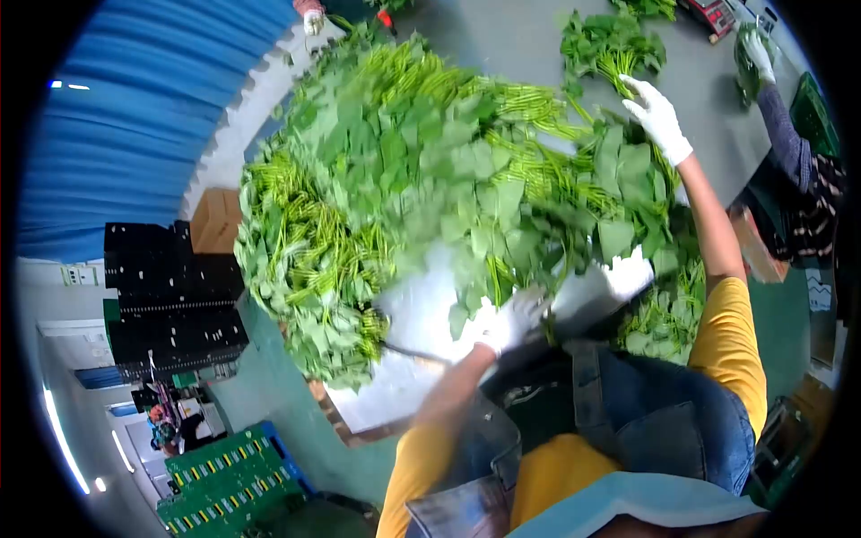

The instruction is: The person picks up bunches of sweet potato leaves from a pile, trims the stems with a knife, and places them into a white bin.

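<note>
My right hand [659, 118], in a white glove, is at the upper right with its fingers apart, beside the stem ends of a leafy green bunch [619, 61] on the grey table [520, 36]. My left hand [513, 321], also gloved in white, is low in the middle, close to my apron. It is smeared by motion, and whether its fingers hold anything cannot be made out. Just above it hang leaves and stems at the edge of a large heap of leafy greens [404, 152]. Part of the heap is blurred.
Co-worker's gloved hand [758, 56] touches a bagged bundle at far right; another gloved hand [313, 21] shows at the top. A red scale [713, 18] stands top right. Black crates [170, 296], a cardboard box [215, 221] and green crates [233, 480] are on the left.
</note>
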The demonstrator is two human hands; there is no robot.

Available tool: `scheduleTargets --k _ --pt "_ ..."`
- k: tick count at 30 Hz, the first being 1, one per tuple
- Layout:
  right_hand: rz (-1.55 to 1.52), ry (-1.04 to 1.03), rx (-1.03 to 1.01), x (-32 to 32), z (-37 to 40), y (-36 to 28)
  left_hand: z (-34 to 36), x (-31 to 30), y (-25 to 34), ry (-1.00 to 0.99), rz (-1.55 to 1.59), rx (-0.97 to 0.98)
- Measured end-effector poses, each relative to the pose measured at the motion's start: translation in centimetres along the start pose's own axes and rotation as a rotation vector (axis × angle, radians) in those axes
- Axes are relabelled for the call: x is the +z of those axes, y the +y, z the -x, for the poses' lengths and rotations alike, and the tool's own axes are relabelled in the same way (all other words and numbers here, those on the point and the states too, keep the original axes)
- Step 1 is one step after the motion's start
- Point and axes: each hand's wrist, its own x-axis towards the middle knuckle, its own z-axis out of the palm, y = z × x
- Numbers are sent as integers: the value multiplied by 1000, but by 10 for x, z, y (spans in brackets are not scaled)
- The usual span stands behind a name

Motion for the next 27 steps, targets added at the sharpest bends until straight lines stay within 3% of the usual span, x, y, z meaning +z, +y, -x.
scheduleTargets --k 1,2,3,4,6,8,10,12,14,15,17,20,23,24,25,27 --pt "-25 -2 -86 -6 29 -35 12 -38 17 -38 121 -72" --pt "-54 0 -175 -8 58 -64 11 -13 6 54 -643 93" --pt "37 -30 -184 -3 87 -85 -12 54 -26 384 -685 116" --pt "124 -67 -198 4 117 -101 -9 47 -24 394 -408 170" --pt "129 -86 -300 34 176 -120 2 13 -7 271 -223 165" --pt "71 -96 -239 55 232 -140 22 -39 24 175 -258 80" --pt "-8 -189 -26 80 272 -141 31 -33 24 269 -225 97" --pt "30 -235 29 95 305 -144 41 -34 22 358 -186 114" --pt "10 -232 19 101 324 -145 56 -33 16 240 137 -160" --pt "16 -202 -53 101 328 -146 58 -7 1 231 139 -154" --pt "-8 -216 -26 100 328 -160 59 61 -46 525 204 -359" --pt "19 -197 -37 108 323 -180 102 58 -33 591 263 -393" --pt "-87 -178 -182 138 316 -198 154 38 -11 715 375 -475" --pt "-5 -303 -108 151 311 -206 165 38 -11 757 411 -509" --pt "93 -354 -75 160 308 -222 165 36 -17 909 396 -328" --pt "190 -462 -35 170 299 -247 169 35 -19 901 414 -313"
